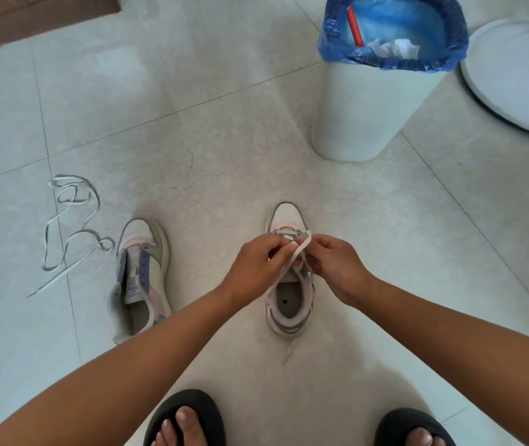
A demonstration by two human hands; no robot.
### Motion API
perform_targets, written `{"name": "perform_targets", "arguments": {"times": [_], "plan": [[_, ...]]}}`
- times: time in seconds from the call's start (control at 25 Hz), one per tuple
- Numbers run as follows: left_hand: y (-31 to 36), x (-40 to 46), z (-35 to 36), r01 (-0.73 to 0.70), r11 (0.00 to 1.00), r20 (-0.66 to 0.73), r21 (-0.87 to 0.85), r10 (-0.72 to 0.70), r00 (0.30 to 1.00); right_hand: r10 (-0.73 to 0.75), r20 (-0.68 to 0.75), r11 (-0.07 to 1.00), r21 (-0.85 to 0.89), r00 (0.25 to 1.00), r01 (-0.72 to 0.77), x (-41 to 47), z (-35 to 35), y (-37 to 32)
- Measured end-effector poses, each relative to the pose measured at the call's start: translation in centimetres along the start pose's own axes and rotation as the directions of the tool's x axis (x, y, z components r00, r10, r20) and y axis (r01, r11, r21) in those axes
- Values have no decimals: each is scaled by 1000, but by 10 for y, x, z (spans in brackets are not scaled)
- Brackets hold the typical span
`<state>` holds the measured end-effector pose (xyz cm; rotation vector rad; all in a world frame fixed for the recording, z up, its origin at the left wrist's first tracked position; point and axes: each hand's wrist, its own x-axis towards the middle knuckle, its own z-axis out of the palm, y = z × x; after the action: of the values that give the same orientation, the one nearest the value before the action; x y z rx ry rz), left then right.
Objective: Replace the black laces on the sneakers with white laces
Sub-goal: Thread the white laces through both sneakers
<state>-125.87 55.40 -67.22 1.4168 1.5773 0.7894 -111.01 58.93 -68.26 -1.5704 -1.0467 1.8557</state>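
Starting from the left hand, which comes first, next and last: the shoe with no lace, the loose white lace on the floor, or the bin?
From the left hand:
1. Shoe with no lace, on its left.
2. Bin, ahead to the right.
3. Loose white lace, far left.

Almost nothing here can be read. The left sneaker (141, 278), lying unlaced on the floor, carries a small label (132, 288) with blue print on its tongue, but the letters are too small and blurred to make out. The sneaker under the hands, the white bin and its blue liner show no legible marking.
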Motion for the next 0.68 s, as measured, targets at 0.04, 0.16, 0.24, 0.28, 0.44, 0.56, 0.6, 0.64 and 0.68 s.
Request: {"name": "perform_targets", "arguments": {"times": [0.04, 0.16, 0.24, 0.28, 0.44, 0.56, 0.6, 0.64, 0.68], "plan": [[6, 4, -3, 32, 998, 20, -58, -31, 999, -12, 44, 997, -76, 999, 16, 1, 1, -4], [18, 15, -6, 167, 956, 143, -243, -135, 980, -47, 160, 948, -303, 986, 94, 1, 8, -15], [22, 23, -8, 281, 896, 204, -344, -221, 954, -43, 250, 894, -423, 967, 149, 2, 11, -21], [23, 26, -9, 334, 856, 218, -394, -266, 939, -36, 299, 867, -464, 954, 179, 3, 12, -21], [20, 35, -13, 415, 773, 226, -480, -349, 910, 30, 322, 891, -438, 946, 121, 3, 13, -18], [11, 34, -17, 387, 905, 304, -178, -323, 896, 64, 255, 919, -392, 965, 43, 5, 11, -16], [6, 33, -19, 392, 913, 337, -117, -334, 880, 78, 233, 915, -403, 969, 24, 7, 11, -15], [2, 32, -22, 413, 905, 362, -104, -352, 863, 89, 220, 911, -412, 971, 10, 8, 10, -16], [-1, 31, -24, 432, 894, 374, -119, -363, 854, 97, 216, 913, -408, 972, -1, 8, 10, -16]]}}
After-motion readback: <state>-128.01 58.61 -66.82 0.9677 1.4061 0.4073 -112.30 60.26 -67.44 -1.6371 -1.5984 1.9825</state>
